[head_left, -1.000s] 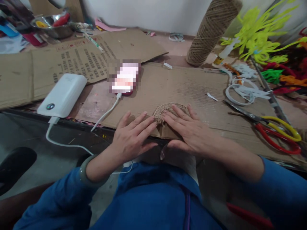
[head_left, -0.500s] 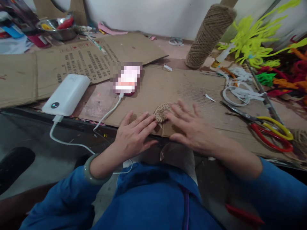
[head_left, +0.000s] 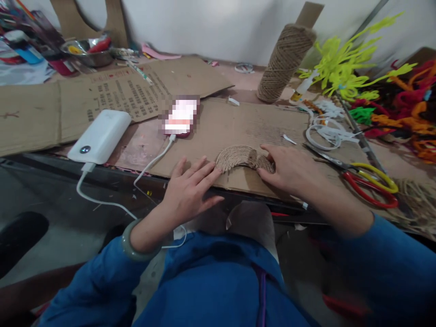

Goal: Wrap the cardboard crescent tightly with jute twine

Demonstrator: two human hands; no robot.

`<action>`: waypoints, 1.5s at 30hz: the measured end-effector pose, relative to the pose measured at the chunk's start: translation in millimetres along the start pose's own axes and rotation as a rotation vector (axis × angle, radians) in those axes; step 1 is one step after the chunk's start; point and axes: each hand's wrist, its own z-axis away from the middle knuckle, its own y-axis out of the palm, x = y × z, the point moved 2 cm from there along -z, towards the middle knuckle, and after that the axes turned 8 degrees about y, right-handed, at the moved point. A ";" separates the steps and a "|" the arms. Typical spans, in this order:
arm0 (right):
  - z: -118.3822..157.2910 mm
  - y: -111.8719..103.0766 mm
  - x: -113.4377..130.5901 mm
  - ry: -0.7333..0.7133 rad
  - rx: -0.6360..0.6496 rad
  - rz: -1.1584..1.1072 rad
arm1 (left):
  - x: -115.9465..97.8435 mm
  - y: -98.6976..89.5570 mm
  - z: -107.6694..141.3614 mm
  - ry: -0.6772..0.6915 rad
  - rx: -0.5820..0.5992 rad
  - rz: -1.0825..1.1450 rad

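A curved, arch-shaped piece of coiled jute twine (head_left: 235,156) lies flat on the cardboard sheet (head_left: 211,131) near the table's front edge. My left hand (head_left: 189,188) rests flat with fingers stretched out, the fingertips touching the arch's left end. Around the arch's right end, my right hand (head_left: 289,165) is closed, with thumb and forefinger on either side of a small rounded twine part (head_left: 265,163). The other fingers of that hand are hidden. Whether the rounded part is joined to the arch I cannot tell.
Scissors (head_left: 357,172) with red and yellow handles lie right, beside a white strip coil (head_left: 323,136). A twine spool (head_left: 284,61) and a glue bottle (head_left: 301,88) stand behind. Left are a phone (head_left: 180,116) and a white power bank (head_left: 100,136), both with cables attached.
My right hand has moved right from over the arch to its right end and closed there, uncovering the middle. My left hand has stayed at the left end. The view has shifted slightly.
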 end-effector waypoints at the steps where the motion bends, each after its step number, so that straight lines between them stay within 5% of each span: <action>1: -0.7 -0.7 -1.1 0.010 -0.009 -0.026 | -0.4 -0.2 0.4 -0.002 -0.015 0.019; 8: 2.3 -9.6 -14.6 -0.003 -0.141 -0.218 | -4.1 -13.6 -2.0 -0.163 -0.238 0.472; 15: 30.5 -25.5 -18.4 -0.173 -0.319 -0.327 | -12.2 -14.8 -3.7 -0.768 -0.451 1.187; 19: 53.8 -39.2 -11.7 -0.360 -0.438 -0.239 | -16.0 -12.8 -12.9 -1.070 -0.194 1.615; 23: 64.3 -47.8 -5.7 -0.558 -0.483 -0.159 | -25.2 -15.3 -27.3 -1.035 0.065 1.899; 27: 67.0 -47.8 -5.6 -0.619 -0.483 -0.151 | -40.5 -7.3 -30.7 -1.080 0.157 1.942; 33: 89.7 -33.2 0.9 -0.256 -0.711 -0.519 | -61.8 8.7 -28.0 -1.253 -0.207 1.931; 38: 99.4 -3.8 23.2 -0.269 -0.533 -0.743 | -69.2 10.7 -33.8 -1.209 -0.421 1.885; 45: 94.5 4.4 29.9 -0.293 -0.528 -0.789 | -75.2 11.6 -39.6 -1.183 -0.450 1.842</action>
